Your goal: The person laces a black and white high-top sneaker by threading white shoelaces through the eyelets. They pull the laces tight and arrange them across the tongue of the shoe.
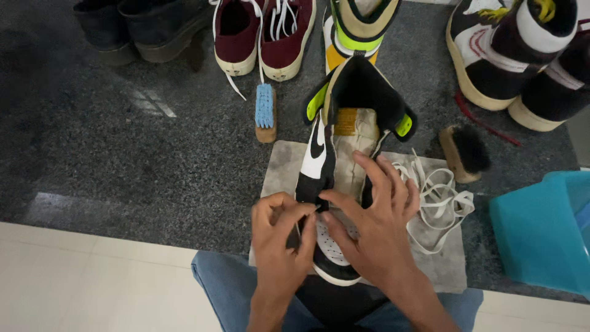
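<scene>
Both hands on the sneaker: left hand pinches its toe-side edge, right hand spreads fingers over the tongue, pressing. Sneaker sits on a cloth, laces beside it.

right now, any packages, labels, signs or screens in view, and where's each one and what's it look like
No packages, signs or screens show.
Woven label: mustard-yellow rectangle on the tongue of the high-top sneaker, above both hands.
Curved logo mark: black on the sneaker's white side panel, above the left hand.
Teal plastic tub: plain, unmarked, at right.
</scene>
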